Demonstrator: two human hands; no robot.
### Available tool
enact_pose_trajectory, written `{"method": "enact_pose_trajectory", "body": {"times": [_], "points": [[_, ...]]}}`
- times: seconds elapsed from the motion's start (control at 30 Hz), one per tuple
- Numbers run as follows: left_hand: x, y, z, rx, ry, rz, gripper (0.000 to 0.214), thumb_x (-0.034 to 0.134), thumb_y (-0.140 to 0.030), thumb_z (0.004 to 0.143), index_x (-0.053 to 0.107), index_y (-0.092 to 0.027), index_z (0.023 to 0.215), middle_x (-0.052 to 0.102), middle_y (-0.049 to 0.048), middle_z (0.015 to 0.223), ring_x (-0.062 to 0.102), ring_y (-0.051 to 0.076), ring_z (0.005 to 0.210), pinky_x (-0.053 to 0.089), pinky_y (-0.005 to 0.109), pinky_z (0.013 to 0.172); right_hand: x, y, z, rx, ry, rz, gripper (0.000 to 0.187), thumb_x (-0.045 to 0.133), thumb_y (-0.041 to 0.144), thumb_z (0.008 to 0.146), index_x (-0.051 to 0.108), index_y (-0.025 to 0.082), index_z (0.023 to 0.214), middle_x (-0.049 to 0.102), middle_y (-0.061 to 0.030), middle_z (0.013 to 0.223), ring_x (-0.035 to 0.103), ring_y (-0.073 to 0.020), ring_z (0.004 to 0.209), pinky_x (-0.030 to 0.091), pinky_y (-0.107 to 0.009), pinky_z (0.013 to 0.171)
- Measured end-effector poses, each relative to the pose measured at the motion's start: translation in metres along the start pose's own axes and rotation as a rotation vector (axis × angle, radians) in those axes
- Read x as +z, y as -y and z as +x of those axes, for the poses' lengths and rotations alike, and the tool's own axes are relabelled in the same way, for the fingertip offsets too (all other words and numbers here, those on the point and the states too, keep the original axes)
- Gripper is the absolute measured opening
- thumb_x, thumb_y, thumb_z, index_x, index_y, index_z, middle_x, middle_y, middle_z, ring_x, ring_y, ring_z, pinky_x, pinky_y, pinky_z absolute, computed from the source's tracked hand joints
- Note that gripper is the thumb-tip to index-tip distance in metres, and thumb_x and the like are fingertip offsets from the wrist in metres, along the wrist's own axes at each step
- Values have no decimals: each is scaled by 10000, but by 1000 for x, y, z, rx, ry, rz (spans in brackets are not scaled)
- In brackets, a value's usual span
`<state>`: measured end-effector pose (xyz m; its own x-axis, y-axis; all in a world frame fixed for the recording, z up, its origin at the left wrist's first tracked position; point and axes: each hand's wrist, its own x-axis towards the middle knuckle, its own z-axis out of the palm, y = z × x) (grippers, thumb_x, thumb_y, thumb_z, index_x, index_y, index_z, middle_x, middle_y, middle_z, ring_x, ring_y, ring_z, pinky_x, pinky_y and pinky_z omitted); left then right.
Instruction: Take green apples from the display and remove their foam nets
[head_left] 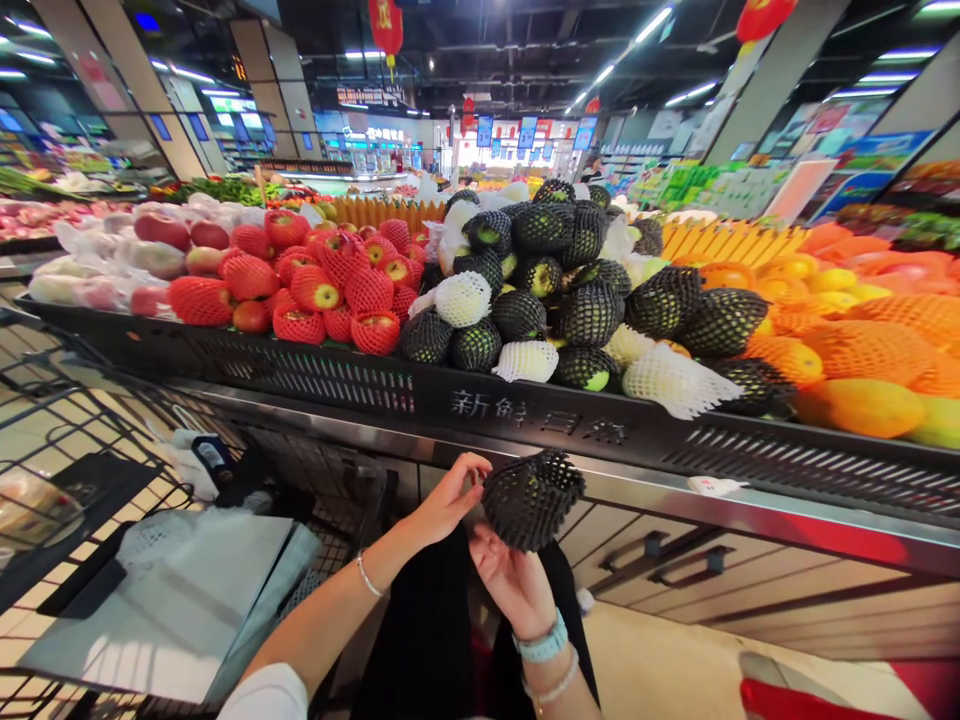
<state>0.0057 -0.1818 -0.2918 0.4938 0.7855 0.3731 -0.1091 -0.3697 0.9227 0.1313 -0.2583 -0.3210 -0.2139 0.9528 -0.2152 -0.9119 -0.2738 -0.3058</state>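
Note:
My right hand (501, 565) cups a fruit in a black foam net (532, 502) from below, in front of the display's edge. The net covers nearly all of the fruit, so its kind is hidden. Just left of it, my left hand (452, 497) has bent fingers slightly apart, with the fingertips close to the net. Whether they touch it I cannot tell. Beyond both hands lies a heap of green fruit in black foam nets (592, 312), with a few white nets (673, 375) among them.
A black slotted tray edge (360, 385) runs across in front of me. Apples in red nets (307, 290) lie to the left, orange-netted fruit (855, 350) to the right. At lower left stands a wire shopping cart (90, 480) holding a grey bag (176, 600). Drawer handles (690, 570) project below the display.

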Motion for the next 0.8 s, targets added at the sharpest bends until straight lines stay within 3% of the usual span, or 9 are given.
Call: {"method": "enact_pose_trajectory", "body": {"times": [0.27, 0.37, 0.57, 0.8], "points": [[-3, 2, -2, 129, -51, 158, 374, 437, -561, 918, 498, -195, 870, 503, 44, 912, 494, 188, 883, 415, 334, 835, 4, 2, -9, 122, 61, 166, 299, 832, 124, 643, 535, 166, 640, 508, 74, 593, 448, -35, 519, 399, -116, 460], [-2, -3, -2, 144, -42, 209, 352, 381, -533, 947, 481, -199, 896, 490, 42, 908, 489, 184, 875, 423, 335, 825, 0, 5, -10, 140, 106, 168, 337, 838, 124, 646, 505, 159, 609, 467, 90, 545, 427, -16, 469, 373, -90, 421], [-1, -5, -2, 328, -12, 419, 165, 333, -311, 989, 455, -205, 953, 505, 60, 929, 474, 196, 900, 433, 357, 821, -4, 11, -15, 73, 125, 120, 443, 817, 122, 668, 400, 166, 524, 363, 112, 475, 376, -7, 411, 378, -85, 405], [-3, 22, -2, 527, -14, 700, 121, 390, -190, 934, 480, -183, 1014, 564, 88, 956, 532, 216, 922, 477, 400, 804, -7, 12, -18, 46, 107, 120, 535, 792, 105, 681, 299, 175, 486, 306, 123, 427, 331, -8, 368, 393, -88, 397]]}}
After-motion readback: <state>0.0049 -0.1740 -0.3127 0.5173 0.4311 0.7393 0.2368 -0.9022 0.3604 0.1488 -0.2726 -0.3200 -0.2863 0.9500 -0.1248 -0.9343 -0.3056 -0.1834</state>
